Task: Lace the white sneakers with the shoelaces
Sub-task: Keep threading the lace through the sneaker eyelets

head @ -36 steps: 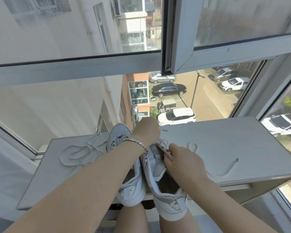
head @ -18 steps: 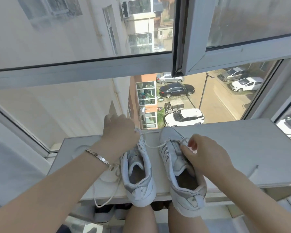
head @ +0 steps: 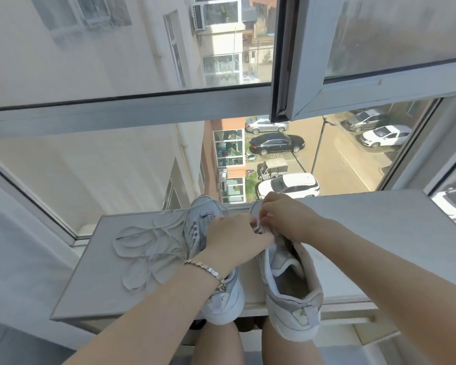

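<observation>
- Both hands meet at mid-frame, w/ the left hand [head: 234,239] reaching across from lower left, fingers curled, pinching a short white lace bit [head: 257,228]
- Right hand [head: 287,219] comes in from lower right, fingers curled down and gripping the front of the right sneaker [head: 287,285] at the same spot, fingertips touching the left hand's
- How far that lace runs thru the eyelets: can't tell, the hands cover it
- Right sneaker sits just right of centre, toe pointing up-frame toward the glass, heel hanging off the near edge of the pale grey surface [head: 379,233]
- Left sneaker [head: 198,223] lies just beside it, centre-left, same direction, partly under the left forearm, heel also past the edge
- Loose shoelace [head: 153,255] sprawls in loops on the surface, left of the left sneaker, one strand running up to that shoe's front
- Silver bracelet [head: 208,271] on the left wrist
- Bare legs [head: 216,343] at bottom centre, under the heels
- White window frame [head: 142,111] crosses the upper half; white car [head: 290,184] parked below, seen thru the glass
</observation>
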`<state>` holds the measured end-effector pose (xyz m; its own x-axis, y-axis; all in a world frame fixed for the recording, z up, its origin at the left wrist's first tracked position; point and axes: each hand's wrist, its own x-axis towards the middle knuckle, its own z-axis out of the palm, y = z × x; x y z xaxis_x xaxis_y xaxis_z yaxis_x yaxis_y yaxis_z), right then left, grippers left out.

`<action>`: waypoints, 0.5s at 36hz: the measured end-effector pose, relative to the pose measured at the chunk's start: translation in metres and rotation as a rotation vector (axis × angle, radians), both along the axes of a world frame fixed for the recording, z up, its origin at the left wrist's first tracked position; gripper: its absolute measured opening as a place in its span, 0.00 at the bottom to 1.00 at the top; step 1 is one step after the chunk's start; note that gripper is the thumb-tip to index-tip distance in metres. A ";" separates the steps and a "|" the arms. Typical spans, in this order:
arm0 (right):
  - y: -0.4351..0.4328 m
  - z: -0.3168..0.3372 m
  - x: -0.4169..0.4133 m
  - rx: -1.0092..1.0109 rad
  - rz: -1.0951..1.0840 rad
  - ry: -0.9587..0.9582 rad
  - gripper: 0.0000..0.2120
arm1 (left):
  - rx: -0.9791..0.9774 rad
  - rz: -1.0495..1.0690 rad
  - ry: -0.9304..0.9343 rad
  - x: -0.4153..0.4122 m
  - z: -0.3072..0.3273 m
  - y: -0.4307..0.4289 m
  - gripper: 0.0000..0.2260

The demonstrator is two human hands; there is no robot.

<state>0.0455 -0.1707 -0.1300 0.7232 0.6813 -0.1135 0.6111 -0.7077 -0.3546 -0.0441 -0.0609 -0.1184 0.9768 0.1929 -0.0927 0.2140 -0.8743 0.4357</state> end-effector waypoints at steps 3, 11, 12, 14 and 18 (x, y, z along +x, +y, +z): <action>0.003 -0.010 -0.002 -0.001 -0.035 -0.092 0.10 | 0.017 0.029 -0.059 -0.001 -0.003 -0.003 0.12; 0.004 -0.020 0.006 0.432 -0.591 0.264 0.09 | -0.058 0.064 -0.062 -0.007 -0.002 -0.001 0.13; 0.003 -0.017 0.008 0.407 -0.543 0.238 0.08 | -0.063 0.073 -0.056 -0.007 -0.001 -0.002 0.13; -0.001 -0.010 0.008 0.294 -0.339 0.163 0.11 | -0.060 0.080 -0.042 -0.008 0.001 -0.004 0.13; -0.008 -0.002 0.005 0.061 0.116 0.015 0.18 | -0.043 0.047 -0.015 -0.009 0.007 -0.007 0.09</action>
